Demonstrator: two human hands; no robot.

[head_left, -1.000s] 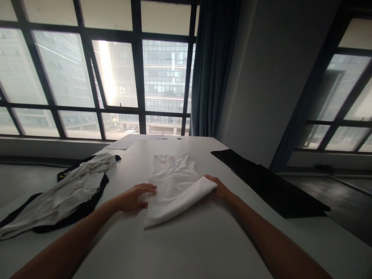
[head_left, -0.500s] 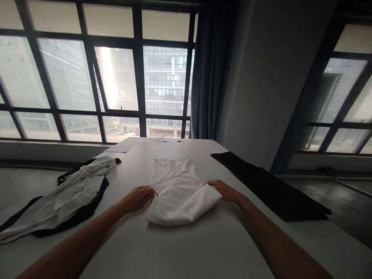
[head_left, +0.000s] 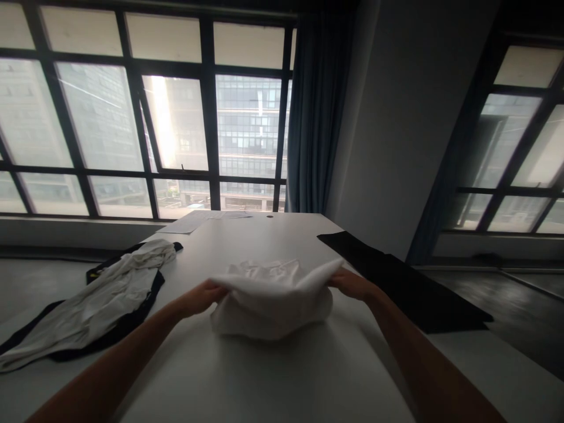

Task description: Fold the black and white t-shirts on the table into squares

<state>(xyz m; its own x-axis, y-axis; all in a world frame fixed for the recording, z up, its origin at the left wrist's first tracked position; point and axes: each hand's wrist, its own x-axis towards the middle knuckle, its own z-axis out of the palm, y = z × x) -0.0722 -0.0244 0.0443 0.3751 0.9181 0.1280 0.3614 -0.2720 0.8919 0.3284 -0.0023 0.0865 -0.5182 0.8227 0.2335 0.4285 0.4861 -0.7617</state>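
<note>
A white cloth garment (head_left: pixel 273 311) is in the middle of the table, its near part raised off the surface and sagging between my hands. My left hand (head_left: pixel 205 296) grips its left edge, fingers closed on the fabric. On the right side, my right hand (head_left: pixel 350 283) pinches the opposite edge, held a little higher than the left. The far end of the garment lies crumpled behind the lifted fold and is mostly hidden by it. Which kind of garment this is, I cannot tell.
Rumpled white and black clothes (head_left: pixel 106 294) lie along the left side of the white table (head_left: pixel 264 382). A folded black cloth (head_left: pixel 400 282) runs down the right edge. Paper sheets (head_left: pixel 185 222) rest at the far left corner, before the windows and a blue curtain (head_left: pixel 315 117).
Both hands have lifted the garment's near edge upward and away from me. The cloth, mostly flat before, now bulges up and covers much of its far part.
</note>
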